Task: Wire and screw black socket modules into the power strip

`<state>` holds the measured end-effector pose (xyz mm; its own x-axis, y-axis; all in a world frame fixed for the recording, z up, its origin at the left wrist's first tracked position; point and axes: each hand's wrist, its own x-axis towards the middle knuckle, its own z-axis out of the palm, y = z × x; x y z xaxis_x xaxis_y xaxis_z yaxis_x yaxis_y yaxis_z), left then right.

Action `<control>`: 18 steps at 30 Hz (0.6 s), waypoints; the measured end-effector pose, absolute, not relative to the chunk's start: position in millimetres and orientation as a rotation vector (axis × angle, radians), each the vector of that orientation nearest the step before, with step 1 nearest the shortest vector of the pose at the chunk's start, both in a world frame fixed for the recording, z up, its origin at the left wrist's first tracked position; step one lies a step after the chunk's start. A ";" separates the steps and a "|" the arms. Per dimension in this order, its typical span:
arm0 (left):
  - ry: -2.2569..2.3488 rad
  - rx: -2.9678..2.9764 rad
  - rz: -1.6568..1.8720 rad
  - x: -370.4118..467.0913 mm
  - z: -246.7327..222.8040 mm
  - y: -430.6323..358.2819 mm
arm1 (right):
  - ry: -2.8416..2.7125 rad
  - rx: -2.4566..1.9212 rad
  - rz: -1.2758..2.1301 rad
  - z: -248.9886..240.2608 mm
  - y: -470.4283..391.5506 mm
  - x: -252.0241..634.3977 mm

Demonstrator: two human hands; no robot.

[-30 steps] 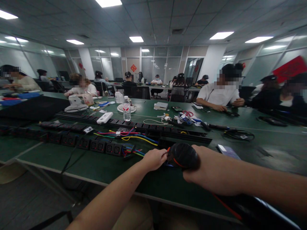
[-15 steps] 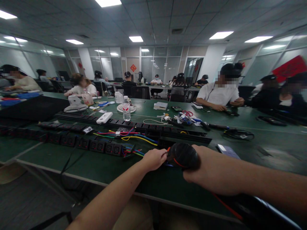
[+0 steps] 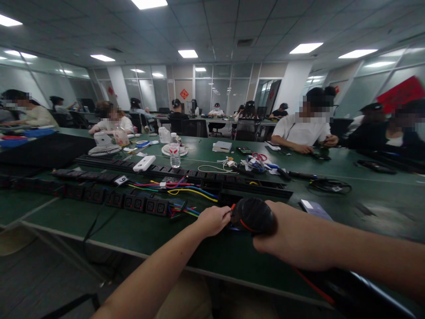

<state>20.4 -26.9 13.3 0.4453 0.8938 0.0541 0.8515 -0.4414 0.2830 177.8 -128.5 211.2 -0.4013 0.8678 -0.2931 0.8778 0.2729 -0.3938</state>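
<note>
My right hand (image 3: 282, 239) is wrapped round a black and orange power tool (image 3: 254, 215), whose rounded rear end faces me. At the tool's front end, my left hand (image 3: 215, 220) is closed, its fingertips pressed together; what they pinch is hidden. Coloured wires (image 3: 189, 191) in red, blue, green and yellow run along the table just left of and behind my left hand. They come near a row of black sockets (image 3: 146, 204) on a long strip. Behind lies a long black rail (image 3: 265, 189) with an open channel.
On the green table (image 3: 358, 195) stand a water bottle (image 3: 175, 153), a white device (image 3: 144, 163), a white box (image 3: 222, 146) and a coiled black cable (image 3: 332, 186). Several people sit around; a person in white (image 3: 295, 130) is across the table.
My hands and the tool are almost unmoved. Across the table, the hands of the person in white have shifted slightly.
</note>
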 end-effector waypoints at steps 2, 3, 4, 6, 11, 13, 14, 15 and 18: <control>1.532 2.470 0.295 20.9 13.2 -26.9 | 2.481 1.716 -0.781 211.5 -128.6 177.5; 1.536 2.466 0.299 21.0 13.1 -27.0 | 2.479 1.722 -0.767 211.6 -128.7 177.5; 1.539 2.463 0.303 21.1 13.1 -27.3 | 2.476 1.727 -0.752 211.8 -128.8 177.4; 1.539 2.464 0.308 20.8 13.4 -28.0 | 2.475 1.731 -0.731 211.9 -128.9 177.4; 1.541 2.471 0.309 19.9 15.3 -29.7 | 2.478 1.716 -0.750 210.5 -128.8 177.7; 1.542 2.470 0.302 20.1 16.4 -29.7 | 2.476 1.710 -0.765 210.2 -128.9 177.8; 1.540 2.471 0.301 20.3 16.8 -29.7 | 2.477 1.709 -0.768 210.2 -128.9 177.8; 1.536 2.472 0.299 20.4 17.2 -29.6 | 2.474 1.709 -0.769 210.3 -128.9 177.9; 1.531 2.476 0.299 20.7 17.5 -29.5 | 2.457 1.717 -0.755 210.9 -128.9 177.8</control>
